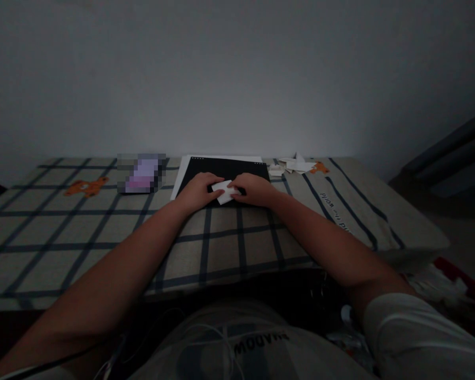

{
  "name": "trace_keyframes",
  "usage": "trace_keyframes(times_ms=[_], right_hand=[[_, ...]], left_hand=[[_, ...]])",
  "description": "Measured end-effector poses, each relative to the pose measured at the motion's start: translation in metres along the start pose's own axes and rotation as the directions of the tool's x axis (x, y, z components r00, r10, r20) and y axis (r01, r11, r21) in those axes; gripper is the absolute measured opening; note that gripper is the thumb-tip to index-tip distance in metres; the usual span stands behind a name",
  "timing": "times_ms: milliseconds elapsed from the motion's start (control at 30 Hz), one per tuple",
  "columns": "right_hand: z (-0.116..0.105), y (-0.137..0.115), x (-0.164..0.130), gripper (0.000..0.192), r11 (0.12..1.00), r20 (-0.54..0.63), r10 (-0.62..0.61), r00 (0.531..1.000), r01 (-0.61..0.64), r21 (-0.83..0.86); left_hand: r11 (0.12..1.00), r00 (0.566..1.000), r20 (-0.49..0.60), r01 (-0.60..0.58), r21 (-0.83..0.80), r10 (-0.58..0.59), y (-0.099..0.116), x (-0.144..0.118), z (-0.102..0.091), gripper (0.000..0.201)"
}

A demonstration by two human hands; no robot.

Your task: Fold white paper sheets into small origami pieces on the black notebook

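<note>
A small folded piece of white paper lies between my two hands, over the front part of a black notebook or folder. My left hand grips the paper's left side, thumb and fingers closed around that edge. On the opposite side my right hand pinches the paper with its thumb and bent index finger. Both hands rest low over the black cover. White sheets stick out from beneath the cover on its left and far sides.
Left of the notebook lies a phone, its screen blurred out. Folded white paper pieces sit at the back right, one shaped with pointed wings. A checked cloth covers the table, which meets a grey wall behind.
</note>
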State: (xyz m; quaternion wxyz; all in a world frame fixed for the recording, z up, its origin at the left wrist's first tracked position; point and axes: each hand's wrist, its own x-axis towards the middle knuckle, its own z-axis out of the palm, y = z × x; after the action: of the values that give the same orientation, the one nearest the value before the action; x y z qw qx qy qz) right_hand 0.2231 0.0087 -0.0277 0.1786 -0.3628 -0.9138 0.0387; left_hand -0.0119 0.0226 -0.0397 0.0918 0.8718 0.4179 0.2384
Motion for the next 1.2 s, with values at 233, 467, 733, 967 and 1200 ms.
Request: trace_keyframes(times_ms=[233,467,733,967,1200], right_hand=[[0.001,-0.007,0.004,0.028,0.993,0.014,0.058,0.998,-0.056,-0.103],[0.004,-0.008,0.004,0.026,0.994,-0.022,0.111,0.994,-0.111,-0.011],[0.004,-0.003,0.004,0.037,0.938,-0.089,0.180,0.980,-0.144,0.315],[-0.001,-0.002,0.004,0.024,0.954,-0.039,0.189,0.981,-0.175,0.243],[-0.005,-0.004,0.001,0.025,0.976,-0.036,0.146,0.989,-0.139,0.166]], left_hand=[[0.996,0.999,-0.038,0.002,0.086,0.001,0.005,-0.002,-0.001,0.033],[0.981,0.998,0.023,-0.061,0.185,0.058,0.009,-0.003,0.000,0.037],[0.970,0.995,0.075,-0.077,0.229,0.061,0.010,-0.004,-0.004,0.039],[0.979,0.991,0.117,-0.087,0.182,0.067,0.010,-0.004,-0.004,0.041],[0.981,0.991,0.108,-0.096,0.169,0.078,0.014,-0.005,-0.006,0.042]])
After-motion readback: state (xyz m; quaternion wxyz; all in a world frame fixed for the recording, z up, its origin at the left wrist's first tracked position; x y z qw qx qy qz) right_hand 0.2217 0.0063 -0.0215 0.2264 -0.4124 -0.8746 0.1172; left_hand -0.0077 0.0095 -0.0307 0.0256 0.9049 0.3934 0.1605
